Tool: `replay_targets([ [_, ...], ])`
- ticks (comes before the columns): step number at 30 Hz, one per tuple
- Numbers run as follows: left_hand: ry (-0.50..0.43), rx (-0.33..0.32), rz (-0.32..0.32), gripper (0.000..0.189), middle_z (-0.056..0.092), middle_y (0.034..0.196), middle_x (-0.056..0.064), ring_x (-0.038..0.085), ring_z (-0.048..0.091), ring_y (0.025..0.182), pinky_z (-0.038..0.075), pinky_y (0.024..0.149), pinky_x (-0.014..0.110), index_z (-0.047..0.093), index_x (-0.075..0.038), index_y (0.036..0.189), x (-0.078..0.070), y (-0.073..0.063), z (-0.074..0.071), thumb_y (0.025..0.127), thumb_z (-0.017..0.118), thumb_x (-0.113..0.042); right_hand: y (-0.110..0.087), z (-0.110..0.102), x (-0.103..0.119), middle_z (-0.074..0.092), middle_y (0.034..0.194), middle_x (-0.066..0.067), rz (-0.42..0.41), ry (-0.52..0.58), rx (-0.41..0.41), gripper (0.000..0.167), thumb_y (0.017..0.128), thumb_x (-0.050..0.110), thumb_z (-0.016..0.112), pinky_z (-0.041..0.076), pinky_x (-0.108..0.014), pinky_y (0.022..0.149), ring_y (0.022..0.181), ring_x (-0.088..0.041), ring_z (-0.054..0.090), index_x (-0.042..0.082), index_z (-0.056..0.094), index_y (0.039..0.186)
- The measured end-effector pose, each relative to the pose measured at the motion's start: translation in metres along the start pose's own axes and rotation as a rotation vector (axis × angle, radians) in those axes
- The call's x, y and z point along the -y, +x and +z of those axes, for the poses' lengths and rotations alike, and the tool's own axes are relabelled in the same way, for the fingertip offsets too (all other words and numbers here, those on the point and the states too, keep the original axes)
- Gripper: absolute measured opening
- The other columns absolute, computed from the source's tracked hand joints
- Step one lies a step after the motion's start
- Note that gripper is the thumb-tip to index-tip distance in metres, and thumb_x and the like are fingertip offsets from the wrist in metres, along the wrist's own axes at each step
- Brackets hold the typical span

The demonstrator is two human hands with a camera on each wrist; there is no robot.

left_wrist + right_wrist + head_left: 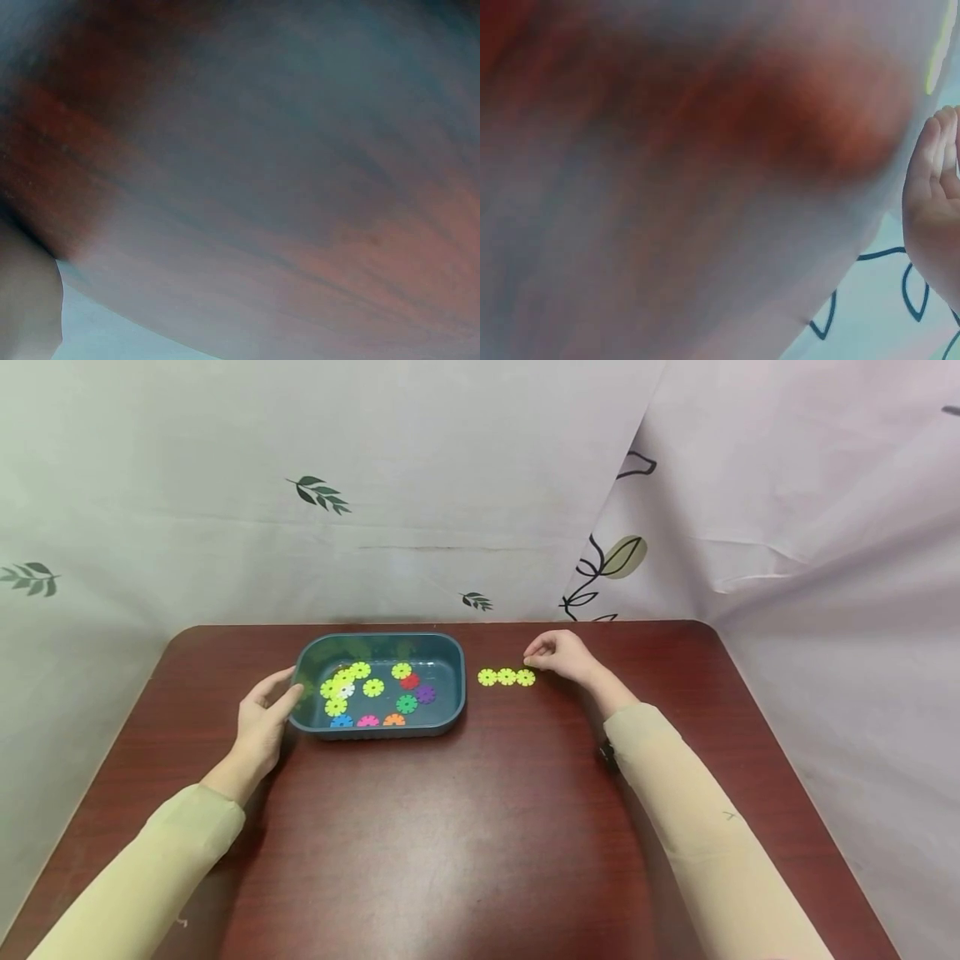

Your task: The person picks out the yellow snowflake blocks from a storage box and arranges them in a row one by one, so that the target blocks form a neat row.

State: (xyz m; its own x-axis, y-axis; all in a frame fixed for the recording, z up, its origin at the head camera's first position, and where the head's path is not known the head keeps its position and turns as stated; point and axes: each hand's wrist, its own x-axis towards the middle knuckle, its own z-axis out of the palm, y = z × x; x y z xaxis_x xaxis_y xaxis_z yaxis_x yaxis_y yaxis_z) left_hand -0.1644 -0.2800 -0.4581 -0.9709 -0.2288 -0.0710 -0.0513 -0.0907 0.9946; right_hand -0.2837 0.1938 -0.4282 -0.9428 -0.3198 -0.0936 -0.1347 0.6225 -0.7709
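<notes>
In the head view, my left hand (262, 720) grips the left rim of a dark blue-grey plastic tub (452, 724), thumb over the rim. Inside lie several notched plastic discs, mostly yellow ones (373, 687), with a red disc (409, 681), a purple disc (426, 694) and a green disc (407, 704) among them. To the tub's right, three yellow discs (507, 677) form a row on the table. My right hand (564, 656) has its loosely bent fingertips right at the upper edge of the rightmost one. Its fingers (922, 165) show at the right wrist view's edge, below a yellow rim.
The reddish-brown table (450, 827) meets a pale cloth (420, 560) with leaf prints along its back edge. More cloth (840, 635) hangs on the right side. Blurred table surface fills most of both wrist views.
</notes>
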Motion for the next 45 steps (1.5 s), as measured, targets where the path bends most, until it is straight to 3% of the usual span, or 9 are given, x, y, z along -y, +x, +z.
replay_targets([
  [15, 0.003, -0.004, 0.004, 0.032, 0.066, 0.118, -0.018, -0.004, 0.062, 0.103, 0.053, 0.082, 0.008, 0.068, -0.018, 0.136, 0.0, 0.003, 0.001, 0.104, 0.068, -0.011, 0.018, 0.005, 0.05, 0.076, 0.104, -0.017, -0.119, 0.038, -0.02, 0.019, 0.097, 0.01, 0.076, 0.054, -0.025, 0.082, 0.088, -0.017, 0.068, -0.003, 0.077, 0.112],
  [25, -0.01, -0.004, -0.002, 0.031, 0.067, 0.117, -0.017, -0.004, 0.063, 0.1, 0.054, 0.081, 0.009, 0.069, -0.019, 0.134, 0.0, 0.001, 0.001, 0.104, 0.068, -0.011, 0.03, 0.03, 0.085, 0.076, 0.108, -0.017, -0.192, 0.089, 0.007, 0.021, 0.098, 0.008, 0.076, 0.056, -0.029, 0.089, 0.094, -0.022, 0.07, -0.005, 0.076, 0.114],
  [33, -0.01, -0.019, 0.002, 0.029, 0.068, 0.116, -0.018, -0.004, 0.063, 0.102, 0.054, 0.082, 0.008, 0.07, -0.021, 0.131, -0.001, 0.0, 0.001, 0.104, 0.069, -0.011, 0.034, 0.051, 0.11, 0.076, 0.108, -0.016, -0.237, 0.103, 0.041, 0.016, 0.098, 0.01, 0.077, 0.057, -0.03, 0.086, 0.094, -0.024, 0.071, 0.001, 0.078, 0.111],
  [45, 0.025, -0.019, 0.005, 0.03, 0.066, 0.116, -0.02, -0.005, 0.062, 0.103, 0.053, 0.082, 0.008, 0.07, -0.021, 0.133, -0.001, -0.001, 0.002, 0.104, 0.069, -0.013, 0.041, 0.084, 0.128, 0.077, 0.107, -0.014, -0.259, 0.085, 0.101, 0.017, 0.098, 0.011, 0.078, 0.056, -0.026, 0.08, 0.093, -0.022, 0.071, 0.0, 0.078, 0.112],
])
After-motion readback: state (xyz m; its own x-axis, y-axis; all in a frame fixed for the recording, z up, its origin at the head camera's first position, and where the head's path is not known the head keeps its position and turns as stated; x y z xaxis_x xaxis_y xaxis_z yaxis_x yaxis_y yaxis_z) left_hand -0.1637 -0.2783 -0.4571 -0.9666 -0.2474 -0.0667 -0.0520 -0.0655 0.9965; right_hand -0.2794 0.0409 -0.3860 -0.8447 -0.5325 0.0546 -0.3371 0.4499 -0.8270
